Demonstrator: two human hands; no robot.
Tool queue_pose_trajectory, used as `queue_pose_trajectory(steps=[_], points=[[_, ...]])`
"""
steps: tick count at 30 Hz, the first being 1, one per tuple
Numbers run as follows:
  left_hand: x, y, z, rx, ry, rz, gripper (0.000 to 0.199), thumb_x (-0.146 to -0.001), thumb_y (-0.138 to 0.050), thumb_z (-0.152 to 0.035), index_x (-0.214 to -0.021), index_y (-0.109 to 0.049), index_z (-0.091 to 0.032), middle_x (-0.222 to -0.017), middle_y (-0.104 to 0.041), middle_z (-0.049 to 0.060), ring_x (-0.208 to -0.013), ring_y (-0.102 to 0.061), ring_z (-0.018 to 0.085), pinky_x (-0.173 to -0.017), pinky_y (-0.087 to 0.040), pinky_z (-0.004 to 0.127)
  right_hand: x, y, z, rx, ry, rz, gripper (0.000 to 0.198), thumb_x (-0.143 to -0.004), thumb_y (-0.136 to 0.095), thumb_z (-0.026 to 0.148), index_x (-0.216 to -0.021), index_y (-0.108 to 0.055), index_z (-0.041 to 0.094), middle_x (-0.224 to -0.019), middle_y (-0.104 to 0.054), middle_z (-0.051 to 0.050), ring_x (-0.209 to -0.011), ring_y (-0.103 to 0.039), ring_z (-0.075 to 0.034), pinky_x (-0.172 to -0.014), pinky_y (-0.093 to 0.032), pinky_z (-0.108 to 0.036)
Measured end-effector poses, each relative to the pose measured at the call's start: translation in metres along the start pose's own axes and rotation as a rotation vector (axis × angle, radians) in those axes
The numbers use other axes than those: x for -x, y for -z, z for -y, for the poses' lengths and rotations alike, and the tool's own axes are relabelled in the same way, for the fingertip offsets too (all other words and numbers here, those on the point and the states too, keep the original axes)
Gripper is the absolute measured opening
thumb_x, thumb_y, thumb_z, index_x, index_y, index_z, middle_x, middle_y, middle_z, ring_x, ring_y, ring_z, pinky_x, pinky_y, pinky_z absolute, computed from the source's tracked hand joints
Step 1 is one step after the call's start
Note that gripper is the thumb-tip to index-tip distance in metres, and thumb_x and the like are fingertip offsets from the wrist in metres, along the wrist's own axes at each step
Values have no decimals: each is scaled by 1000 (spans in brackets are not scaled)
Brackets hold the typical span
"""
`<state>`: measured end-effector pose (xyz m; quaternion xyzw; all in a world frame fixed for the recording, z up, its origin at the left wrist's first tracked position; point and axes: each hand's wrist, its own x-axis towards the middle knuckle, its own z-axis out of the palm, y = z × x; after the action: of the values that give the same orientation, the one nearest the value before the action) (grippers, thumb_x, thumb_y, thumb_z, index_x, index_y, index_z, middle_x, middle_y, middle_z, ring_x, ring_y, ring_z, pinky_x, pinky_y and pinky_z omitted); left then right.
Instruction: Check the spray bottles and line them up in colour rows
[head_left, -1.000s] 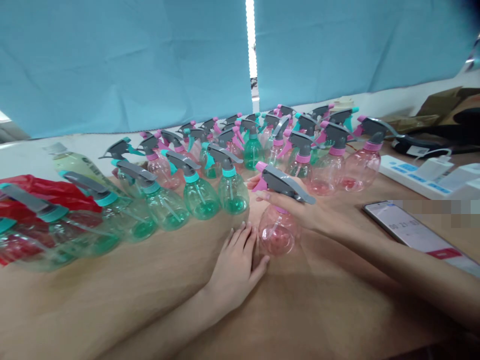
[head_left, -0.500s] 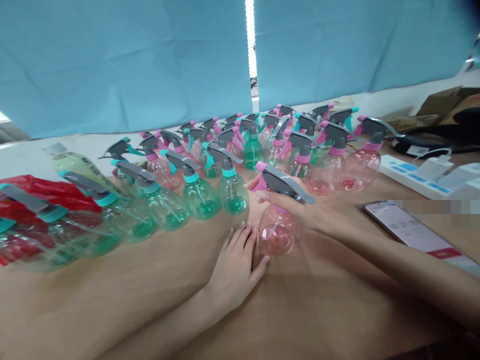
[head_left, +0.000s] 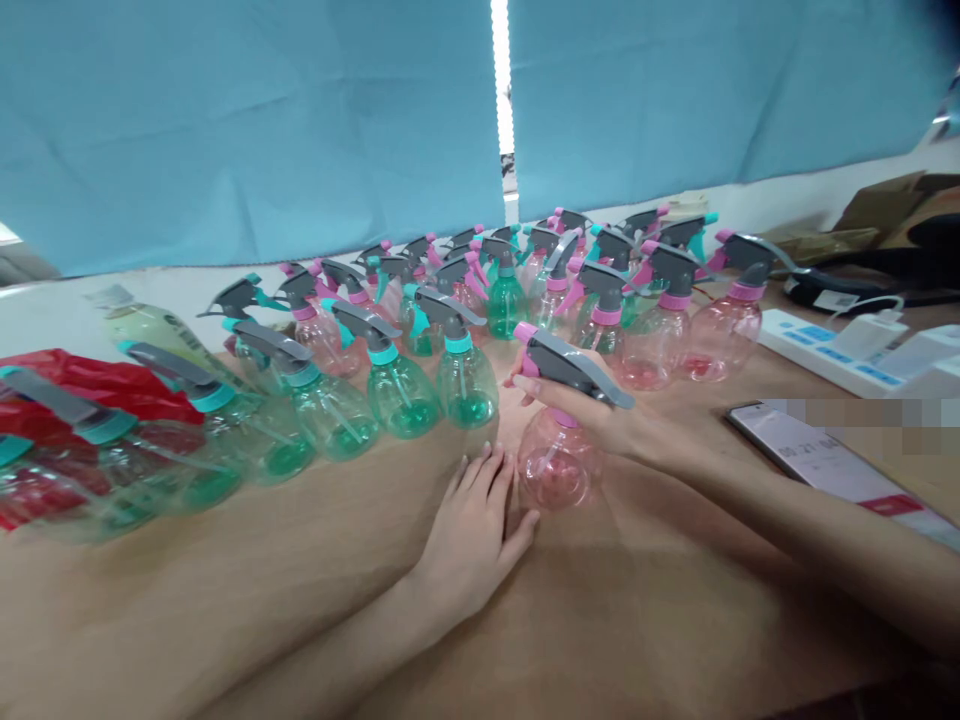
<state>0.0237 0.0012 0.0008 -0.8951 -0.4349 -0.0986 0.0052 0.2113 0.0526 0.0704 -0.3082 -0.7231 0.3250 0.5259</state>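
Note:
In the head view a pink spray bottle (head_left: 559, 462) with a grey and pink spray head stands upright on the table. My right hand (head_left: 592, 405) is closed around its neck, just under the spray head, with fingers curled over the trigger area. Part of the trigger is hidden behind those fingers. Flat on the table to the bottle's left lies my left hand (head_left: 472, 530), fingers stretched out and holding nothing. Its fingertips and thumb come close to the bottle's base; whether they touch it I cannot tell.
Green spray bottles (head_left: 403, 395) form a row on the left, and more pink and green ones crowd behind. A phone (head_left: 832, 470) lies at right, near a white power strip (head_left: 825, 350). Red plastic (head_left: 97, 385) and a pale yellow-green bottle (head_left: 161, 335) are at far left.
My right hand's fingers have curled in further at the spray head, covering the pink trigger that showed before. My left hand and the bottle have stayed in place.

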Motion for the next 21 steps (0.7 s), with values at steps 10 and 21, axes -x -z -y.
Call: queue_pose_trajectory(steps=[10, 21], points=[[0, 0, 0, -44, -4, 11, 51, -95, -50, -38, -132, -50, -4, -143, -47, 19, -135, -40, 32, -110, -33, 50, 2, 1, -1, 45, -2, -19, 22, -87, -59, 39, -74, -51, 22, -70, -48, 3, -64, -47, -12, -62, -38, -28], [0, -1, 0, -30, -2, 2, 51, -95, -51, -38, -132, -50, -4, -143, -47, 20, -134, -40, 33, -110, -33, 50, 1, 0, 4, 52, -21, 2, 14, -87, -58, 37, -90, -63, 24, -83, -61, 0, -77, -56, -15, -69, -44, -29]])
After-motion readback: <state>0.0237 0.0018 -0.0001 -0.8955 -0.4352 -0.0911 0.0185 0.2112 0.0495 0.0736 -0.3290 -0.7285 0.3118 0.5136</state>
